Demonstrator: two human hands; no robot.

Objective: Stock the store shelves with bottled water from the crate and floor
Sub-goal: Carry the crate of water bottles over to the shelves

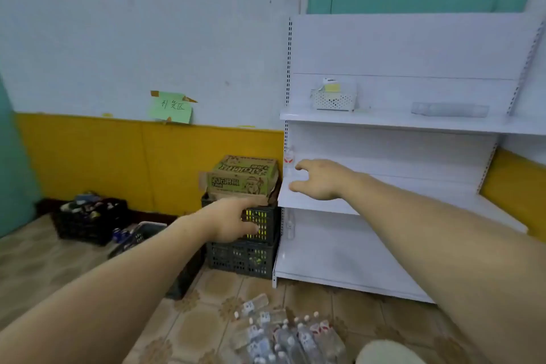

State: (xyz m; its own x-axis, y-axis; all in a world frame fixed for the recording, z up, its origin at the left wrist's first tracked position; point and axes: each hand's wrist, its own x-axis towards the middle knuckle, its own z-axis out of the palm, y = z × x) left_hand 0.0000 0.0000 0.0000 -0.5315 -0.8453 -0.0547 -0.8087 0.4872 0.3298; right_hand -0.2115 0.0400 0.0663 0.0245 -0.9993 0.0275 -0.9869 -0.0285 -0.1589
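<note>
Right grip (317,179), open-fingered and empty, hovers over the middle shelf (291,199) right of an upright bottle (289,158); left grip (233,220), also empty, hangs before the stacked crates (257,257), floor bottles (283,334) lying below.

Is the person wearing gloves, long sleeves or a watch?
No. The left hand and the right hand are both bare, with no gloves and no rings that show. No sleeve, watch or bracelet shows above either wrist, all the way to the edge of the picture. If there are sleeves, they end out of sight.
</note>
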